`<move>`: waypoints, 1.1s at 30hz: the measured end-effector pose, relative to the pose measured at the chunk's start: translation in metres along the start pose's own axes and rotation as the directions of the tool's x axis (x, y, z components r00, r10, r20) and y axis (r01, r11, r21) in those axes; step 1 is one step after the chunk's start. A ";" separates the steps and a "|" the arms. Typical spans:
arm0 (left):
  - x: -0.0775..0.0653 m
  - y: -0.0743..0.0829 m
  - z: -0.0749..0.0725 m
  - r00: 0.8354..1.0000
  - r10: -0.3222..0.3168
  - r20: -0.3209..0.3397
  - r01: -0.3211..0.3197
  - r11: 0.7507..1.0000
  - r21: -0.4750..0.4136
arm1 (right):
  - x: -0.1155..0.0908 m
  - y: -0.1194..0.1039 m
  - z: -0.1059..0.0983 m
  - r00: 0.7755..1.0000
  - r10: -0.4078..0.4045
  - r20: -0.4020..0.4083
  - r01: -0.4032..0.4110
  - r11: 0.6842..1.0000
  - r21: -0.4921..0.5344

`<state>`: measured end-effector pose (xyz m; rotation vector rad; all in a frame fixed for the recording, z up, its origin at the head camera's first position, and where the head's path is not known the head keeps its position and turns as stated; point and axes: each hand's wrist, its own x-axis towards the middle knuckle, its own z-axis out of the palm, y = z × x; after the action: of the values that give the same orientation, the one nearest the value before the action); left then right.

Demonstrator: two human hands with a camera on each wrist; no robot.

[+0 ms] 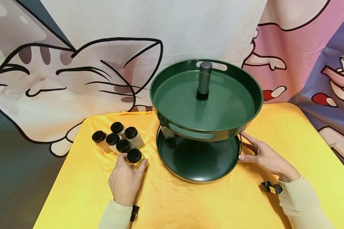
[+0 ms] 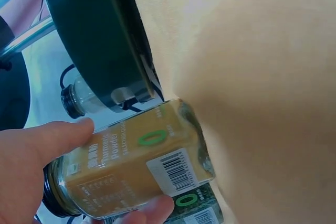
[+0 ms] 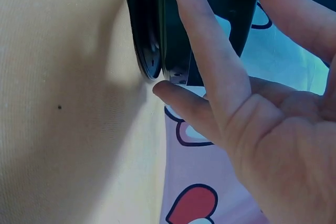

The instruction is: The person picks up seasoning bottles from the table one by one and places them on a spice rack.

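Observation:
My left hand (image 1: 125,183) grips a square clear spice jar (image 1: 134,155) with a black lid, its thumb and fingers on opposite sides. Yellow-brown powder, a green ring and a barcode show on this jar (image 2: 126,161) in the left wrist view. A two-tier green turntable stands right of it, its upper tray (image 1: 177,108) carried above the lower tray (image 1: 195,165). On the lower tray's left side is another jar (image 1: 168,132), partly hidden by the upper tray. My right hand (image 1: 265,157) touches the lower tray's right rim, fingers extended and spread in the right wrist view.
Several more black-lidded jars (image 1: 117,128) stand grouped just beyond my left hand. A dark post (image 1: 204,81) rises through the upper tray. Yellow cloth (image 1: 166,203) covers the table, and a printed cartoon curtain (image 1: 200,28) hangs right behind it.

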<state>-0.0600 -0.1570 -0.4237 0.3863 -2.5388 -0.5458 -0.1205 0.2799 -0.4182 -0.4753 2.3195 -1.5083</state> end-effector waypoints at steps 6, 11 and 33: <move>0.001 0.000 -0.003 1.000 -0.001 0.007 0.001 1.000 0.020 | 0.000 0.000 0.002 1.000 -0.004 -0.004 0.004 1.000 -0.012; 0.002 0.000 -0.004 1.000 0.009 0.012 -0.009 1.000 0.003 | 0.000 0.001 0.002 1.000 -0.021 0.000 0.021 1.000 -0.007; 0.006 0.004 -0.017 0.998 0.061 0.032 -0.058 0.993 -0.098 | 0.001 0.000 0.002 1.000 -0.019 0.009 0.019 1.000 -0.025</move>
<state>-0.0567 -0.1609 -0.4060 0.2674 -2.5363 -0.6563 -0.1205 0.2780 -0.4191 -0.5102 2.3360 -1.4849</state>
